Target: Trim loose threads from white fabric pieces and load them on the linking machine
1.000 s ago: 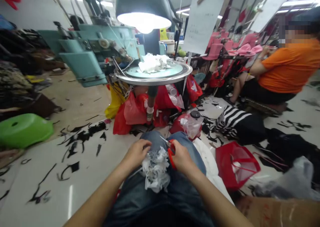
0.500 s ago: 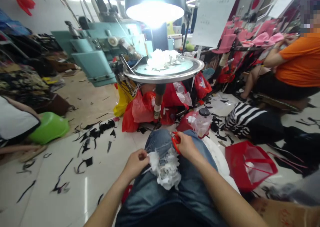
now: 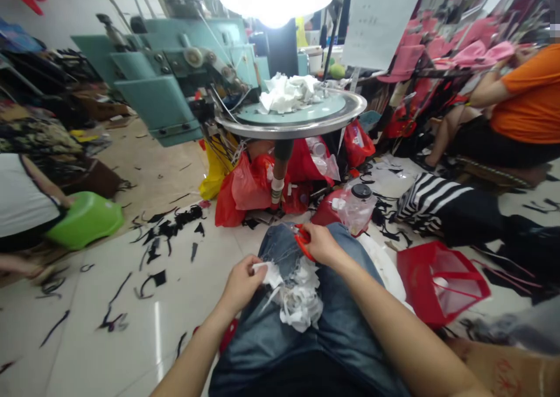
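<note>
The left hand (image 3: 240, 283), grip pinched on white material (image 3: 272, 273), apparently steadies it over jeans (image 3: 251, 350) cradling a crumpled pile (image 3: 301, 303), while the right hand's (image 3: 324, 245) grip encloses red-handled scissors (image 3: 303, 243).

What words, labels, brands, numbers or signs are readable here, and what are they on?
No text reads clearly.
Cardboard box: red characters, too blurred to quote.
Hanging white sheet: faint marks, too blurred.
Red plastic bag below the round tabletop's right edge: printed patch, too small.
</note>
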### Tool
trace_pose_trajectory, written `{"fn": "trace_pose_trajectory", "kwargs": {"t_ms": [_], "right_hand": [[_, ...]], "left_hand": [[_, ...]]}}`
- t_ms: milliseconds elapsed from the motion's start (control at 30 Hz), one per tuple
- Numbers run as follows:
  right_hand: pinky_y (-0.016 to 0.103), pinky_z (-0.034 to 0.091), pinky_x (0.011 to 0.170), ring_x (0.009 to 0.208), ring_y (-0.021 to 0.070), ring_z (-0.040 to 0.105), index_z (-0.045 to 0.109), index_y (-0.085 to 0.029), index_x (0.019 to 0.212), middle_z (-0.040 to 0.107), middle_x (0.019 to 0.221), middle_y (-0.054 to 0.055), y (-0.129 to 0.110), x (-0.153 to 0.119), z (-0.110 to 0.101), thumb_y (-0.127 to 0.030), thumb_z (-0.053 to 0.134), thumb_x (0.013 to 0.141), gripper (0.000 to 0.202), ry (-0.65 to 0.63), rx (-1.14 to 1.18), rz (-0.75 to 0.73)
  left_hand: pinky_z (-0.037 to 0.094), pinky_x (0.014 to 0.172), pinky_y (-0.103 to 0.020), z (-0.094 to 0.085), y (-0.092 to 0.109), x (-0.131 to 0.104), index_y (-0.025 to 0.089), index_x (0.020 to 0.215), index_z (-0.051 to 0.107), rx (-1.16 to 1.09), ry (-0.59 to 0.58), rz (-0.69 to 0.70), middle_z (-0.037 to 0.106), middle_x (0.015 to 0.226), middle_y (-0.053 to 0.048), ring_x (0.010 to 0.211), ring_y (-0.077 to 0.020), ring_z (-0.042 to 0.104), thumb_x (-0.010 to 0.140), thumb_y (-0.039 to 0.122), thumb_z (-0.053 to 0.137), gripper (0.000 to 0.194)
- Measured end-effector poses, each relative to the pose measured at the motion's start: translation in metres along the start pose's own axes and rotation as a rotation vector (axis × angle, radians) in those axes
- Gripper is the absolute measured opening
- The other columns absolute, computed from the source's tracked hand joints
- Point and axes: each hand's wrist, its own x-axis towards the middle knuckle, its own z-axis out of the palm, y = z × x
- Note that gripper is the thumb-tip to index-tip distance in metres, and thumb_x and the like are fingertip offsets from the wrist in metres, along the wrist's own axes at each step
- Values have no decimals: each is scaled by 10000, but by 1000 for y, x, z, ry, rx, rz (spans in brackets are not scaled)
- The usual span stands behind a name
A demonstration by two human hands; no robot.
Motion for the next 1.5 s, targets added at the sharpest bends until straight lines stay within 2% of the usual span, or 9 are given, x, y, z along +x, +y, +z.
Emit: {"fn": "trace_pose_trajectory", "kwargs": {"t_ms": [167, 333, 433, 667, 767, 900, 1200, 1333, 1500], "right_hand": [[273, 401, 664, 809, 208, 623, 615, -168, 1111, 694, 953, 109, 8, -16, -19, -262, 540, 876, 264, 148, 17, 131], [194, 393, 567, 605, 111, 555, 649, -209, 824, 648, 680, -47, -25, -24, 25, -242, 739, 678, 175, -79, 184, -37], [194, 384, 536, 569, 106, 532, 601, -189, 736, 609, 624, -48, -26, -11, 40, -220, 683, 703, 93, -37, 251, 14], [245, 409, 617, 683, 161, 565, 575, -210, 813, 618, 718, -1, 5, -16, -3, -305, 604, 770, 108, 249, 277, 212], [236, 403, 574, 619, 143, 523, 558, -205, 716, 572, 646, -26, -4, -38, -13, -386, 694, 700, 227, 153, 394, 187], [247, 432, 589, 614, 133, 512, 606, -175, 839, 569, 685, -26, -19, -64, -14, -440, 736, 682, 335, 24, 714, 199], [218, 441, 625, 693, 144, 605, 614, -215, 849, 652, 753, -29, -41, -55, 42, -197, 644, 723, 130, 151, 327, 73], [249, 426, 625, 666, 167, 591, 644, -204, 889, 645, 706, -6, -8, -43, 15, -215, 583, 771, 133, 287, 226, 180], [335, 436, 770, 922, 252, 599, 636, -196, 1022, 664, 1000, 93, 19, -55, -27, -267, 630, 767, 265, 424, 96, 263]], "left_hand": [[424, 514, -236, -2, -5, -4, 179, 812, 634, 2, 16, 7, 622, 590, 17, 542, -156, 566, 764, 465, 663, 292], [432, 553, -240, 8, -6, -3, 193, 859, 626, -48, 85, 36, 606, 617, 31, 567, -150, 558, 777, 507, 654, 325], [475, 579, -254, 8, -7, -4, 197, 847, 596, -96, 109, 17, 626, 659, 24, 584, -155, 586, 774, 511, 640, 325], [534, 636, -298, -7, 3, 0, 172, 1010, 571, -241, -64, -123, 705, 804, -27, 695, -196, 670, 626, 379, 755, 474], [471, 578, -263, -6, 16, 9, 129, 969, 667, -126, -137, -130, 676, 686, -16, 599, -170, 615, 544, 328, 820, 494], [422, 558, -243, -7, 25, 13, 148, 755, 658, -66, -25, -61, 639, 651, -10, 593, -146, 561, 654, 434, 750, 317], [468, 604, -232, 10, 12, 7, 171, 898, 619, -264, 167, 17, 662, 848, -20, 688, -146, 599, 677, 376, 733, 322], [482, 589, -239, 10, -4, 10, 162, 971, 597, -296, 226, -54, 637, 821, -18, 672, -150, 616, 658, 413, 733, 423], [522, 590, -273, 3, -5, 6, 141, 1176, 565, -387, 69, -164, 674, 800, -29, 634, -167, 657, 577, 393, 829, 701]]}}
